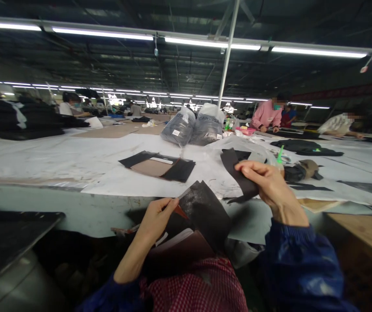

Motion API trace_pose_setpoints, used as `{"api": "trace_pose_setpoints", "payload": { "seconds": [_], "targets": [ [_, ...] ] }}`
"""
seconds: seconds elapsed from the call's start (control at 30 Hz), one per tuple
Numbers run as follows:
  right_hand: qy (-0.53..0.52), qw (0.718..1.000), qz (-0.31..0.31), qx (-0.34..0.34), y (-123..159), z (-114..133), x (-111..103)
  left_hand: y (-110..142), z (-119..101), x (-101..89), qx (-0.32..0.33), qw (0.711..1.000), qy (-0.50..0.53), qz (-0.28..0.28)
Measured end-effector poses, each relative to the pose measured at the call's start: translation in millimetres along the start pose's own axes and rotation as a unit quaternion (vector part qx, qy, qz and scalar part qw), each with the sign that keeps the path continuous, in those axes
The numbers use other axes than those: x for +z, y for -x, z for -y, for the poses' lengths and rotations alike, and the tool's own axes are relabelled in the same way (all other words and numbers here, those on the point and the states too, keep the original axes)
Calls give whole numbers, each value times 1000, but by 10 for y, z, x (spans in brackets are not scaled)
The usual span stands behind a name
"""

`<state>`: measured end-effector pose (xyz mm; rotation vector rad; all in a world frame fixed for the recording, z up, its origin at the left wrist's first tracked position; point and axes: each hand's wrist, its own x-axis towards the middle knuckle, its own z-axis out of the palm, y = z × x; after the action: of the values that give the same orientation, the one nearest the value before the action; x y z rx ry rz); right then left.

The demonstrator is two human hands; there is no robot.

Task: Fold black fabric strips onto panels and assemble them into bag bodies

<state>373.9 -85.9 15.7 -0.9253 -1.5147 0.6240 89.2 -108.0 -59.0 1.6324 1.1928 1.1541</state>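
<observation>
My left hand [156, 219] pinches the left edge of a black fabric panel [205, 212], which hangs in front of the table's near edge. Below that panel, over my lap, lies a brown piece [186, 247] with a whitish strip along it. In my right hand [269, 184] is a black strip [236, 169], gripped between thumb and fingers just above the table edge. To the left on the tabletop rests a flat black-and-brown panel [158, 167] with a pale strip on it.
The white-covered table [43, 160] spreads ahead. Two clear bags [205, 125] of dark goods stand behind. A green-nozzled bottle [280, 156] and a dark roll [305, 170] lie right. A person in pink [265, 115] works beyond. A wooden box [364, 229] stands at the right.
</observation>
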Motion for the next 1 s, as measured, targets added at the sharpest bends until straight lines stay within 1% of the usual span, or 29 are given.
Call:
{"api": "trace_pose_setpoints", "payload": {
  "seconds": [0.07,0.1,0.17,0.2,0.27,0.33,0.43,0.5,0.63,0.73,0.87,1.0],
  "targets": [
    [7,1000,3,-29,374,155,177,16,-50,17,6,1000,-19,6],
    [14,999,27,-20,543,188,302,26,-79,26,9,999,-33,8],
    [1,998,66,-25,814,173,581,46,-133,37,18,998,-62,9],
    [-5,996,83,-29,910,134,713,55,-151,36,22,997,-72,11],
    [-12,995,93,-35,1028,29,926,69,-163,19,26,997,-76,20],
    [-13,997,72,-38,1075,-72,1051,80,-151,-7,25,997,-57,35],
    [-8,998,30,-55,1096,-155,1124,94,-135,-29,21,998,-32,53],
    [-1,997,20,-74,1112,-163,1149,103,-145,-21,16,998,-28,59],
    [20,995,21,-99,1159,-171,1219,118,-175,16,4,998,-23,57],
    [32,993,28,-108,1180,-220,1257,125,-160,23,0,998,-8,69],
    [34,992,35,-117,1180,-276,1259,122,-120,14,3,996,18,84],
    [21,991,53,-124,1169,-282,1236,111,-116,2,0,995,34,91]
  ]
}}
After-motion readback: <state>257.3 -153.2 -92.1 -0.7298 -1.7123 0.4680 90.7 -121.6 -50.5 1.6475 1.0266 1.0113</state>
